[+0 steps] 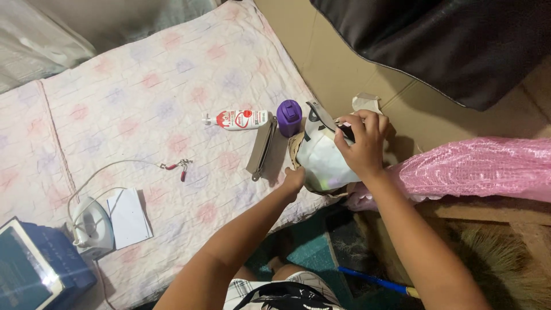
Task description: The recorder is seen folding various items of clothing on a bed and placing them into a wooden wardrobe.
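Your right hand (pixel 363 146) grasping the white bag (pixel 322 158) at its top edge, your left hand (pixel 294 179) pinching its near-left corner, purple-capped bottle (pixel 288 117) just beyond, quilted bed (pixel 149 103) beneath.

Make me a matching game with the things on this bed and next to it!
Things:
1. white bottle
2. jar lid
3. crinkly plastic sheet
4. iron

Colours and places:
A. pink, on the right
B. purple, beside the bottle
C. white, near the bed's left edge
D. lying on its side, red label

Pairs: 1-D, 2-B, 3-A, 4-C
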